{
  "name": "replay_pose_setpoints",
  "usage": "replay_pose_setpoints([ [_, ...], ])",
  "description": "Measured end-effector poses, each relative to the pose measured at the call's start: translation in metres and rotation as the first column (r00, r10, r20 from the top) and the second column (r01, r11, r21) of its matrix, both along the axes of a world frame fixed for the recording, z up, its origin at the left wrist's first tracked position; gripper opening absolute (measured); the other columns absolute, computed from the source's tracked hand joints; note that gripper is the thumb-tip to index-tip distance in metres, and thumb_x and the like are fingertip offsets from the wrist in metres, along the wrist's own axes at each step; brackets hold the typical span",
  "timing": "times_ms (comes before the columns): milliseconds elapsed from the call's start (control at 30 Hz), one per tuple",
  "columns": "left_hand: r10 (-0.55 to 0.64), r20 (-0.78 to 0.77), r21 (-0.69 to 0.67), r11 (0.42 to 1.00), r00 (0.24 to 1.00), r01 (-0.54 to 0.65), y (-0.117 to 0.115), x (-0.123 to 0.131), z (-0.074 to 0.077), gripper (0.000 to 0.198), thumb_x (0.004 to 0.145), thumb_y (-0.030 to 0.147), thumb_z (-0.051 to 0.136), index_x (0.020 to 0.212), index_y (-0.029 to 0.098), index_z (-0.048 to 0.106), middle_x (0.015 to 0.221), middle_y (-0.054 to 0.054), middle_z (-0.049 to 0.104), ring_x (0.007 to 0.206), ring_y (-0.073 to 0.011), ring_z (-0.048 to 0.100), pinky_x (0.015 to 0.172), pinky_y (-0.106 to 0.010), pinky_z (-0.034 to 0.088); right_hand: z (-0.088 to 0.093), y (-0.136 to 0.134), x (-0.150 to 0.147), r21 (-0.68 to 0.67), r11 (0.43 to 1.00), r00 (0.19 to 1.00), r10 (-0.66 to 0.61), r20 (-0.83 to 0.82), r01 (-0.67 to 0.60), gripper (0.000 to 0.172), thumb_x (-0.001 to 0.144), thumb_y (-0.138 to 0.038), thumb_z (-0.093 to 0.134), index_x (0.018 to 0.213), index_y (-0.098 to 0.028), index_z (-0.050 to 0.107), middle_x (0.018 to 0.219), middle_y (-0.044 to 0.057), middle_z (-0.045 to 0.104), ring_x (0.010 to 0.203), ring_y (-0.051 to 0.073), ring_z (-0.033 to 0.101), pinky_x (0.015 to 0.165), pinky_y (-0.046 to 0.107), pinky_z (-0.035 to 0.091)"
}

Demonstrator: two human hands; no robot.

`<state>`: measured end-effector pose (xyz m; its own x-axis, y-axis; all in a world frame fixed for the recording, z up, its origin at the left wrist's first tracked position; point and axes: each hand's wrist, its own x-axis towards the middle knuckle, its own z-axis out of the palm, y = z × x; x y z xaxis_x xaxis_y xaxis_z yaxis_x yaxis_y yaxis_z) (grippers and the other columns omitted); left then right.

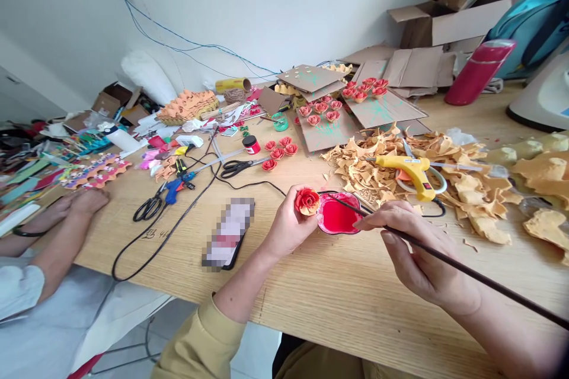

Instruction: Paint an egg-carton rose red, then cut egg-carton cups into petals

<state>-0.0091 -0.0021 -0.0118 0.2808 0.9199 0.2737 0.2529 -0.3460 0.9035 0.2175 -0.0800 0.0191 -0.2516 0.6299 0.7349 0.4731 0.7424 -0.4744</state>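
My left hand (291, 228) is closed around a small paper rose (307, 201), painted red on top with a bare tan base. Just right of it stands a shallow dish of red paint (338, 214), its rim smeared pink. In my right hand (415, 251) is a long, dark-handled paintbrush (462, 272), gripped like a pen and slanting over the dish's right side. The brush tip points toward the rose; whether it touches cannot be made out. Several red roses (278, 153) lie on the table beyond, with more on cardboard sheets (329, 133).
A yellow glue gun (415, 173) rests by tan carton scraps (471, 195) on the right. A phone (231, 234), black scissors (240, 167), a red paint jar (251, 144) and a blue glue gun (178, 186) with trailing cord lie leftward. Another person's hands (86, 201) rest at far left.
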Motion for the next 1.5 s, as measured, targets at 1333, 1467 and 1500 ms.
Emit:
replay_pose_setpoints([
  [1333, -0.093, -0.308, 0.297, 0.936, 0.947, 0.189, -0.013, 0.003, 0.014, 0.036, 0.087, 0.024, 0.068, 0.123, 0.02, 0.062, 0.122, -0.011, 0.069, 0.115, -0.0233, 0.065, 0.101, -0.036, 0.052, -0.006, -0.001, -0.015, 0.001, 1.0, 0.997, 0.014, -0.078, -0.014, 0.021, 0.096, -0.014, 0.056, 0.113, -0.022, 0.065, 0.09, 0.005, 0.076, 0.079, 0.017, 0.071, 0.081, 0.034, 0.057],
  [1467, -0.112, -0.294, 0.28, 0.94, 0.949, 0.198, -0.011, 0.001, 0.012, 0.037, 0.086, 0.025, 0.07, 0.122, 0.021, 0.063, 0.122, -0.011, 0.068, 0.115, -0.0239, 0.064, 0.102, -0.037, 0.052, -0.004, -0.001, -0.015, -0.031, 0.999, 0.993, -0.014, -0.115, 0.011, 0.019, 0.097, -0.016, 0.056, 0.11, -0.023, 0.067, 0.092, 0.005, 0.076, 0.08, 0.018, 0.071, 0.08, 0.033, 0.057],
  [1500, -0.119, -0.279, 0.262, 0.945, 0.953, 0.195, -0.01, 0.001, 0.011, 0.037, 0.086, 0.025, 0.071, 0.122, 0.021, 0.063, 0.121, -0.011, 0.068, 0.115, -0.0241, 0.065, 0.101, -0.037, 0.053, -0.004, -0.002, -0.015, -0.042, 0.999, 0.992, -0.02, -0.127, 0.015, 0.018, 0.098, -0.016, 0.055, 0.109, -0.023, 0.067, 0.093, 0.006, 0.076, 0.082, 0.018, 0.071, 0.079, 0.033, 0.057],
])
